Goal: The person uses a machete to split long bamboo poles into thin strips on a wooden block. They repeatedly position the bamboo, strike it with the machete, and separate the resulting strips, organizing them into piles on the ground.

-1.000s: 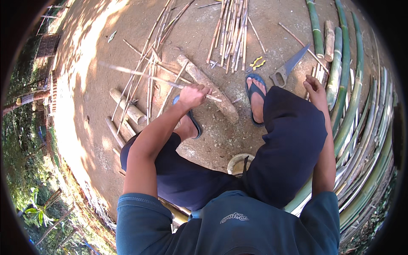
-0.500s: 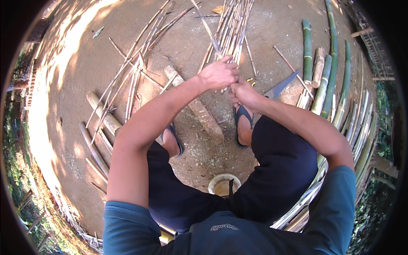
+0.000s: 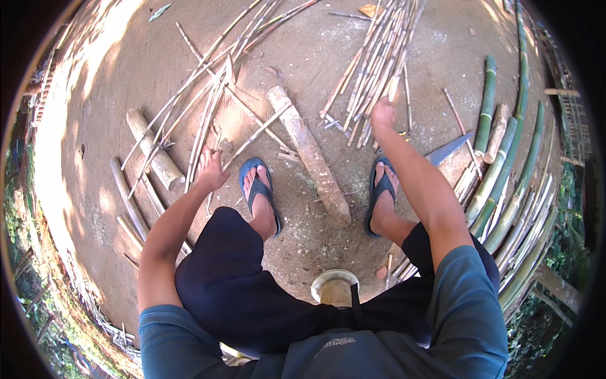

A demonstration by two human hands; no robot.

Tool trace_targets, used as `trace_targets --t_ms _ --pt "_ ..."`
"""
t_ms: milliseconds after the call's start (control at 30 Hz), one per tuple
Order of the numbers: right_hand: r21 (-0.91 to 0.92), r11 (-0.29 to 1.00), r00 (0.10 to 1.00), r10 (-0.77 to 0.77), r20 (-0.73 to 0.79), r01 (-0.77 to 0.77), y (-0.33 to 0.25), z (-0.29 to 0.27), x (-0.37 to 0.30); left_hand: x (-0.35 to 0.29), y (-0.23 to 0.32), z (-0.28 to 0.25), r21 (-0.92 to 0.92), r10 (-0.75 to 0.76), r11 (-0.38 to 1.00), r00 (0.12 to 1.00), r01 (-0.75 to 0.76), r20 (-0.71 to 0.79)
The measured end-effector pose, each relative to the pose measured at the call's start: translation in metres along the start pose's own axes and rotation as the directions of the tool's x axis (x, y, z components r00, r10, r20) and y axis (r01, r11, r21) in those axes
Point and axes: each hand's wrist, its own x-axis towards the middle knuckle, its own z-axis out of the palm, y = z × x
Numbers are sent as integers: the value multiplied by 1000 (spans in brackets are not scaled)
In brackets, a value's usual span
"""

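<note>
My left hand (image 3: 211, 170) reaches down to the near ends of a loose pile of thin bamboo sticks (image 3: 201, 129). Its fingers are stretched out and apart, with nothing gripped. Out to the right, my right hand (image 3: 383, 115) is closed at the near end of a second bundle of thin sticks (image 3: 372, 60). Whether a stick is inside that fist I cannot make out. Between my feet and the piles, a thick peeled log (image 3: 309, 155) lies slanted on the ground.
A saw blade (image 3: 449, 148) lies right of my right forearm. Green bamboo poles (image 3: 487, 104) and split lengths (image 3: 524, 215) line the right side. A short log (image 3: 154, 151) lies at the left. A pale round-rimmed object (image 3: 334, 278) stands between my legs.
My hands were together over the right bundle around a long stick; now they are apart. The left has swung left and down to the other pile. The right has moved slightly right.
</note>
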Motion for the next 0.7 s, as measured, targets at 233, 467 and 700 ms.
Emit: trace_targets --t_ms 233,467,700 --pt "-126 992 1000 6 -25 -9 7 31 13 -34 -69 72 -57 -109 992 992 113 70" --pt "-156 988 1000 -5 -18 3 15 47 14 -11 -46 72 -285 -162 943 985 170 50" --pt "-400 913 997 -74 18 75 5 21 -16 -5 -17 41 -197 -153 974 967 113 -204"
